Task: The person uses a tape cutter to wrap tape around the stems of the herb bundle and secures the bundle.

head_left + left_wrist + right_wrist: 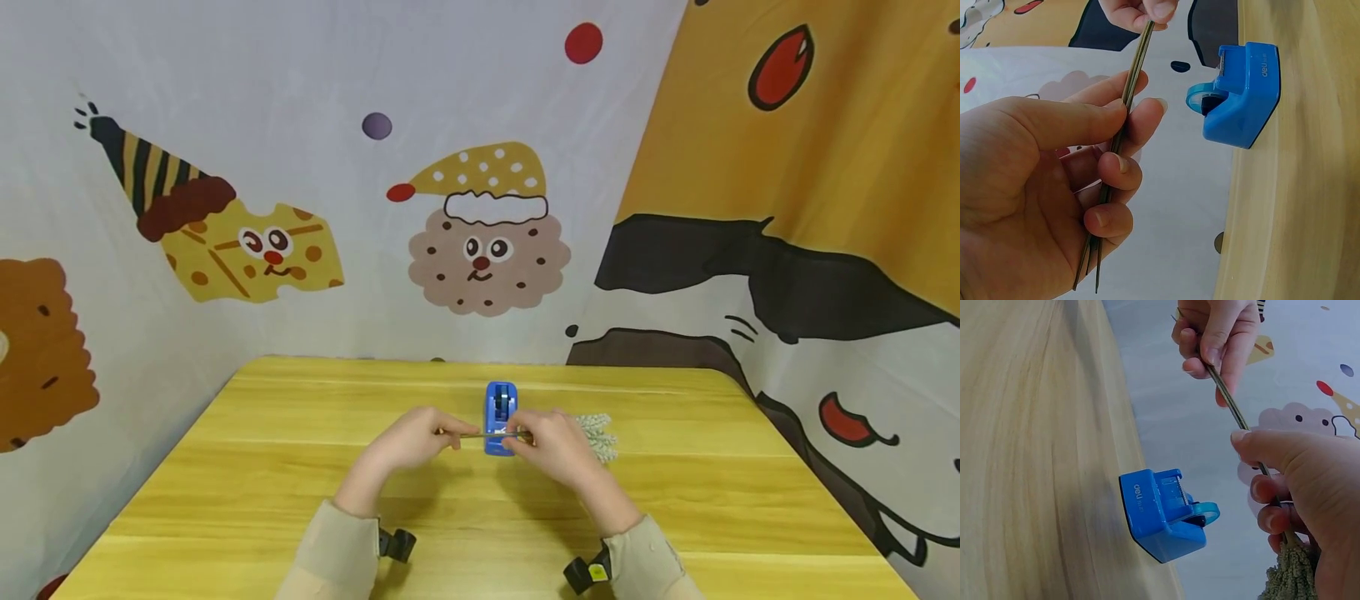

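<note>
A bunch of thin dried-flower stems (1139, 57) is held level between both hands above the table. My left hand (418, 437) pinches the bare end, thumb on one side and curled fingers on the other. Several stem tips poke out below its fingers in the left wrist view. My right hand (553, 443) grips the stems just below the pale, clustered flower heads (1291, 575), which also show to its right in the head view. Beneath and behind the stems stands a blue tape dispenser (500, 398) with a roll of clear tape (1209, 512); neither hand touches it.
The wooden table (247, 467) extends around the hands, its far edge meeting a cloth backdrop (315, 167) with cartoon food figures. A wrist camera (397, 545) is worn on the left wrist and another camera (581, 575) on the right.
</note>
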The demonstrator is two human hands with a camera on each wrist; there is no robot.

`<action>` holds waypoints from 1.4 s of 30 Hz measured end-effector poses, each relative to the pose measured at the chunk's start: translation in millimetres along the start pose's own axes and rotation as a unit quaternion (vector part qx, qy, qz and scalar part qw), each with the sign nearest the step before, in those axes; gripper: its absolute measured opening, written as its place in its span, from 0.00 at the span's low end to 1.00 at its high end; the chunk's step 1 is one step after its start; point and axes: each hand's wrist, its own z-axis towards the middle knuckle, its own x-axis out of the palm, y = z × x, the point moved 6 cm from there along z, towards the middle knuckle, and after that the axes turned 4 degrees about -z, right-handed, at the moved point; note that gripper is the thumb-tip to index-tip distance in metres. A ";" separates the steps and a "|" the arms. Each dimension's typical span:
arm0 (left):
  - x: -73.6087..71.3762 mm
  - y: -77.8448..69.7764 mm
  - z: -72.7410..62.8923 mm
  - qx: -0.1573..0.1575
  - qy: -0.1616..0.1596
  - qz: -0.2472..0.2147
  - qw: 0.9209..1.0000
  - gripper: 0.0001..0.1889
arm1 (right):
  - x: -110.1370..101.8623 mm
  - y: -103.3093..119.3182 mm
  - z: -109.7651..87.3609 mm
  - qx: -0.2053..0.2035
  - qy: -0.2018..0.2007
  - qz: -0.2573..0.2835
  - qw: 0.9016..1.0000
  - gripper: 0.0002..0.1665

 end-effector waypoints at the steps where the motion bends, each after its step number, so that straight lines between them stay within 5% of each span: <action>1: 0.0 0.1 -0.1 -0.001 0.000 0.000 1.000 0.21 | -0.3 -0.2 -0.1 0.003 0.002 0.008 1.000 0.06; 9: 1.6 4.5 0.3 -0.012 -0.003 -0.002 1.000 0.20 | 0.7 -1.4 0.0 0.003 0.011 0.047 0.999 0.03; 26: 2.0 3.8 0.6 -0.012 -0.015 0.013 1.000 0.20 | -2.5 -1.8 1.7 0.010 0.009 0.043 0.999 0.07; 35: 1.6 0.6 2.3 -0.005 -0.012 0.025 1.000 0.21 | -5.2 -2.8 -1.1 -0.025 -0.038 0.050 0.998 0.05; 42: 1.7 3.4 2.6 -0.006 -0.003 0.025 1.000 0.21 | 0.2 -1.4 0.9 -0.005 0.006 0.057 0.998 0.04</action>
